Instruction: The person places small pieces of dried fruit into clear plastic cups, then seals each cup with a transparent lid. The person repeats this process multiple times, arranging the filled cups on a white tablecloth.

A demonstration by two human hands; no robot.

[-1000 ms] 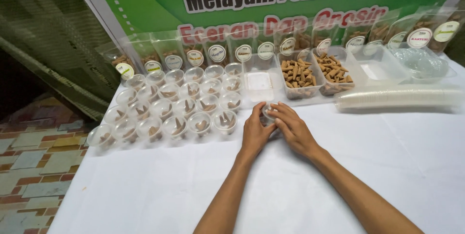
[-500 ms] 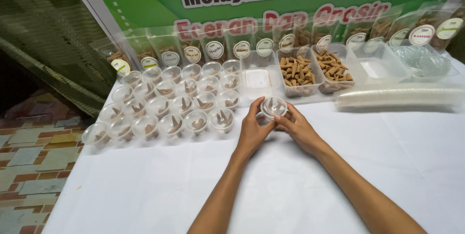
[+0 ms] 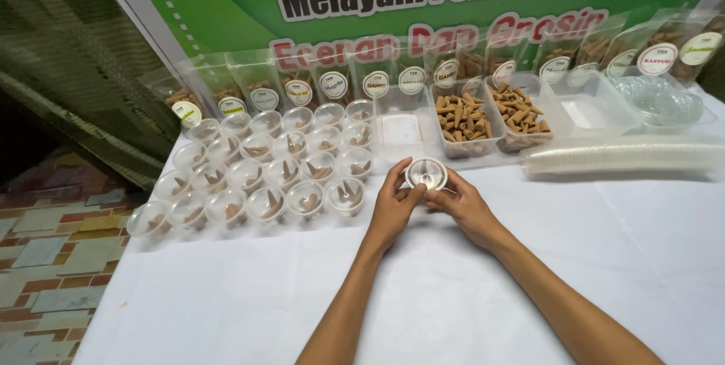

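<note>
- At the far left, past the table edge, we see a tiled floor (image 3: pixel 45 259) of worn brick-red and grey squares, and above it a dark green mesh screen (image 3: pixel 68 55) whose upper part runs out of view.
- On the white cloth-covered table (image 3: pixel 226 304) stands a block of small round clear plastic cups (image 3: pixel 257 176) in rows, each holding brown cone-shaped pieces; how many lie in each we cannot make out through the glare.
- Behind them a row of clear stand-up pouches with round white labels (image 3: pixel 332 82) leans against a green banner (image 3: pixel 226 3), its top cut off by the frame.
- Our left hand (image 3: pixel 393 210) and right hand (image 3: pixel 461 210) meet near the table's middle, both closed around one small round clear plastic cup with a lid (image 3: pixel 426 173), held just above the cloth beside the block's right end; fingertips press its rim from either side, and its contents are hard to tell.
- Behind it sits a clear rectangular tub (image 3: pixel 399 129), then two clear tubs heaped with brown cones (image 3: pixel 491 116).
- To the right lies a long sleeve of stacked translucent cups (image 3: pixel 627 157) on its side, its far end cut off.
- At the far right, a clear tub of glossy transparent lids (image 3: pixel 657 101) is blurred.
</note>
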